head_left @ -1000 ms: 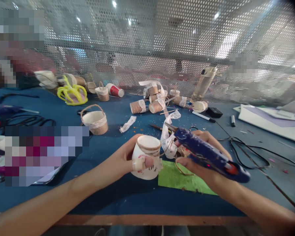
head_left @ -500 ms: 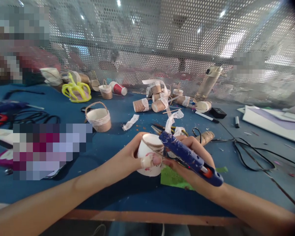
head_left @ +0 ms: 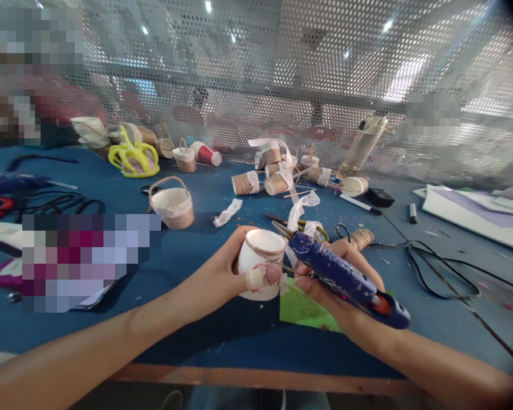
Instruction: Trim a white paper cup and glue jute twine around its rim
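Note:
My left hand (head_left: 235, 267) grips a white paper cup (head_left: 263, 238) with the thumb across its front. Brown twine (head_left: 260, 250) runs round the cup just below its rim and stretches over to my right hand (head_left: 346, 273). That hand is closed round a blue hot glue gun (head_left: 333, 265), with the twine at its thumb and forefinger. The gun's nozzle points up and left, just right of the cup. Beneath the right hand lies a green sheet (head_left: 303, 307), partly covered by it.
A twine-wrapped basket (head_left: 172, 208) stands to the left. Several twine-covered cups (head_left: 277, 182) lie behind, near scissors (head_left: 320, 230) and crumpled white strips (head_left: 228, 212). Black cable (head_left: 436, 273) loops at the right. A bottle (head_left: 363, 145) leans against the perforated metal screen (head_left: 239, 68).
My right hand and the glue gun have shifted right, away from the cup. The cup has tilted slightly, and my left hand still grips it.

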Demonstrator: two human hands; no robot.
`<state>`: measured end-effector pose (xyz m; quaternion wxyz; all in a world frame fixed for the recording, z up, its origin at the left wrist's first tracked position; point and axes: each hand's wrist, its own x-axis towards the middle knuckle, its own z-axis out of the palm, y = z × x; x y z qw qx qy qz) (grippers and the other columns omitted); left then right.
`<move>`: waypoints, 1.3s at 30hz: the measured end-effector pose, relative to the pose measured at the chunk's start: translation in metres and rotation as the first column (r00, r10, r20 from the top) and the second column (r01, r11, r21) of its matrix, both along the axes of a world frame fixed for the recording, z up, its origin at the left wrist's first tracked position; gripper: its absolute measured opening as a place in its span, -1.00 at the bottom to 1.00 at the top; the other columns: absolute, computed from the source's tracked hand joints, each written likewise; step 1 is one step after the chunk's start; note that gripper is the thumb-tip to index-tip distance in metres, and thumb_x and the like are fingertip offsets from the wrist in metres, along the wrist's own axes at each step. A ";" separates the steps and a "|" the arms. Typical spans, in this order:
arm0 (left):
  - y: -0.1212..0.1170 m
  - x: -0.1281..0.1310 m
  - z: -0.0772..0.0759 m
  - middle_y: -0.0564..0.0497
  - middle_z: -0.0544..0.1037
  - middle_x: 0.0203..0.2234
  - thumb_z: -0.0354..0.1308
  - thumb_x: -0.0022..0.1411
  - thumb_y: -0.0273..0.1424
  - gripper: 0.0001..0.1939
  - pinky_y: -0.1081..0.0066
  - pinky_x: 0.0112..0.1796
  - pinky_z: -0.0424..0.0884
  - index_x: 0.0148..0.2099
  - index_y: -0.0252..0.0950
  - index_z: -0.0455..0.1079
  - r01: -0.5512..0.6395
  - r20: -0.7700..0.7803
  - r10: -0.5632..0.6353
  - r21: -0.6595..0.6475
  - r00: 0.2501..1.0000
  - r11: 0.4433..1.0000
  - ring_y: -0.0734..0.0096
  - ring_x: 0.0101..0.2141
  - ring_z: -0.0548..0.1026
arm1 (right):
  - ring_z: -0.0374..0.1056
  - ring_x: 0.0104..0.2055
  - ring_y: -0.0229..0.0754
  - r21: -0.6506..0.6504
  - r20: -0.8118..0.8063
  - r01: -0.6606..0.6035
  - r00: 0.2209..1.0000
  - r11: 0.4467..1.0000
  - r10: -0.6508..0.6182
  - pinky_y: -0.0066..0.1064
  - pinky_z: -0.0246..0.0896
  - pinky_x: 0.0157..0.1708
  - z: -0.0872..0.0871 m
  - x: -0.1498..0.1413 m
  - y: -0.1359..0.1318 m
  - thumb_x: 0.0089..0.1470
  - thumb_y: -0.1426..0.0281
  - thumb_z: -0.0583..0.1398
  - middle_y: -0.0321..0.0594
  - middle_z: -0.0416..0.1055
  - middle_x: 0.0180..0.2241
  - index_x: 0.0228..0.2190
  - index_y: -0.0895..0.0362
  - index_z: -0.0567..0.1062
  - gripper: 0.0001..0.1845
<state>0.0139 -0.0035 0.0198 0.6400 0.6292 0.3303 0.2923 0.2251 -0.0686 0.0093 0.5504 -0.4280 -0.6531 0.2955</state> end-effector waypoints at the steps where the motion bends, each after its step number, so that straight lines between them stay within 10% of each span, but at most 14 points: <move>1: 0.000 0.000 0.000 0.03 0.43 -0.15 0.36 0.12 -0.18 -0.44 0.33 -0.14 0.39 0.06 -0.18 0.20 0.003 -0.006 -0.004 -0.002 1.000 1.000 0.23 -0.12 0.42 | 0.48 -0.31 -0.18 -0.021 -0.012 0.000 1.000 1.000 -0.001 -0.36 0.40 -0.34 0.001 -0.001 0.001 0.03 0.44 0.38 -0.33 0.53 -0.36 -0.34 0.02 0.43 -0.77; 39: -0.002 -0.005 0.001 0.08 0.44 -0.15 0.38 0.13 -0.21 -0.49 0.37 -0.10 0.32 0.07 -0.12 0.28 0.205 0.100 -0.191 -0.151 0.976 0.967 0.32 -0.11 0.40 | 0.41 -0.42 -0.30 -0.173 -0.143 -0.036 0.990 0.984 0.011 -0.47 0.31 -0.45 -0.001 0.003 0.007 -0.02 0.42 0.41 -0.40 0.52 -0.42 -0.39 0.05 0.46 -0.78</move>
